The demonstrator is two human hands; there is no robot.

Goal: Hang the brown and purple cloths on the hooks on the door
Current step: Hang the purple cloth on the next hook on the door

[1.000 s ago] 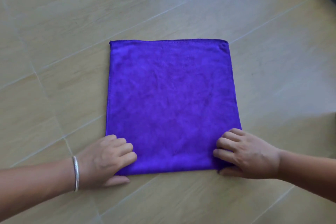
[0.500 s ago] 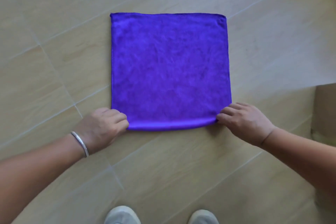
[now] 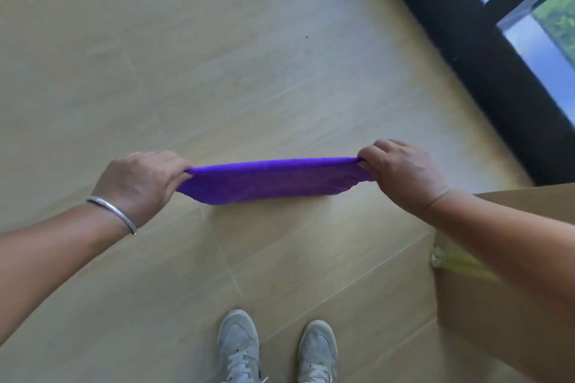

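Two hands lifted purple cloth

Two bare hands stretched a purple microfibre cloth (image 3: 273, 180) in the air above the beige tiled floor (image 3: 217, 71), left hand (image 3: 140, 186) and right hand (image 3: 401, 174) each with fingers clamped on one end.

The purple cloth (image 3: 273, 180) at mid-frame looks like soft, matt, slightly fuzzy fabric. The floor (image 3: 217, 71) is smooth beige tile with a faint sheen. A bracelet (image 3: 113, 211) at the left is shiny metal. At the lower right, the box (image 3: 466, 314) is matt brown cardboard. The shoes (image 3: 239, 348) look like grey suede with laces.
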